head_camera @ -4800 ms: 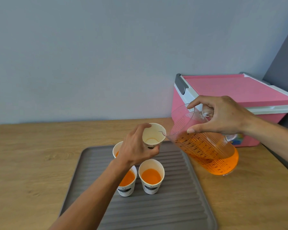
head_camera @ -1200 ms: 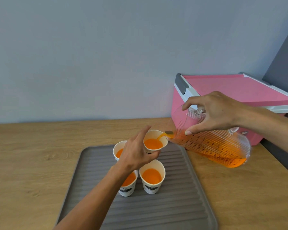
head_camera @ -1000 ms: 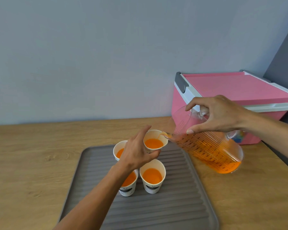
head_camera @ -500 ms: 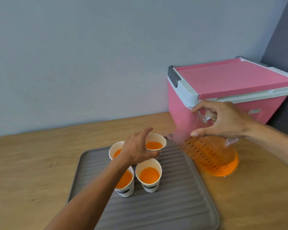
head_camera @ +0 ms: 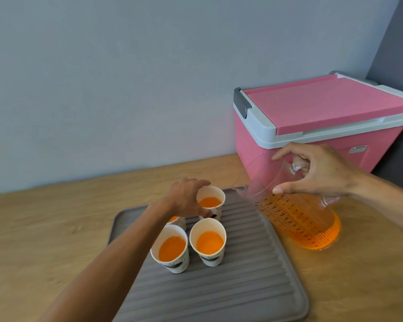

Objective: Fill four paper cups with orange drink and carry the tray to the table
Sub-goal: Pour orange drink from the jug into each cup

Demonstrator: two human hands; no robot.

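Note:
Several white paper cups with orange drink stand on the grey ribbed tray (head_camera: pixel 230 291). My left hand (head_camera: pixel 186 201) grips the back right cup (head_camera: pixel 213 201), which rests on the tray. A back left cup (head_camera: pixel 178 221) is mostly hidden under my wrist. The front left cup (head_camera: pixel 171 248) and front right cup (head_camera: pixel 209 242) stand free. My right hand (head_camera: pixel 319 173) holds the handle of a clear measuring jug (head_camera: pixel 296 219), upright, about a third full of orange drink, standing on the wooden counter just right of the tray.
A pink cooler box (head_camera: pixel 312 126) with a grey-white lid rim stands at the back right against the pale wall. The wooden counter (head_camera: pixel 44 228) stretches to the left of the tray. A dark panel borders the far right.
The jug stopped pouring, tipped back upright and came down onto the counter to the right. My left hand lowered the filled cup onto the tray. The view shifted left and down.

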